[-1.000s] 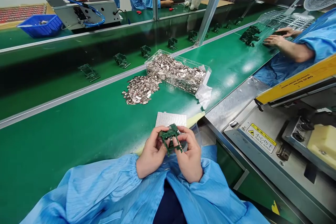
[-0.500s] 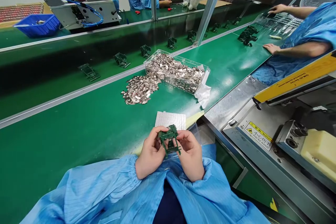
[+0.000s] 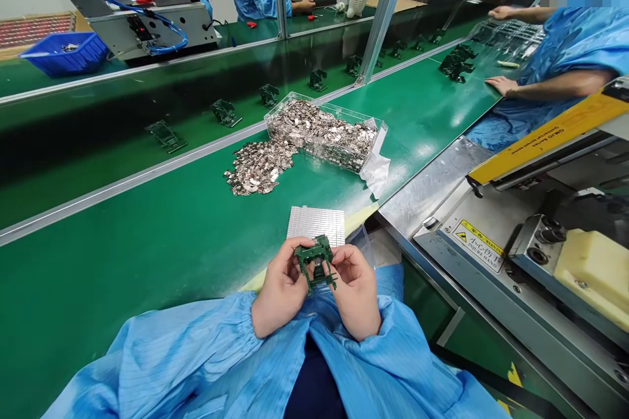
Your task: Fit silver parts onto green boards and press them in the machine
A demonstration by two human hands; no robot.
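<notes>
Clear tray (image 3: 369, 126) at 12 o'clock brims with metal clips (image 3: 324, 131); left hand (image 3: 282, 288) and right hand (image 3: 356, 291) grasp a green fixture (image 3: 315, 263) over the green desk (image 3: 147, 242)

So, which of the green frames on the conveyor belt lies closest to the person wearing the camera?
The leftmost green frame, lying flat on the dark belt. The other frames, such as the next one, sit further along toward the metal post.

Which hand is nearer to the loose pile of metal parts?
Left. The left hand sits below the pile, slightly right; the right hand lies farther right. Both hold the green part.
</notes>
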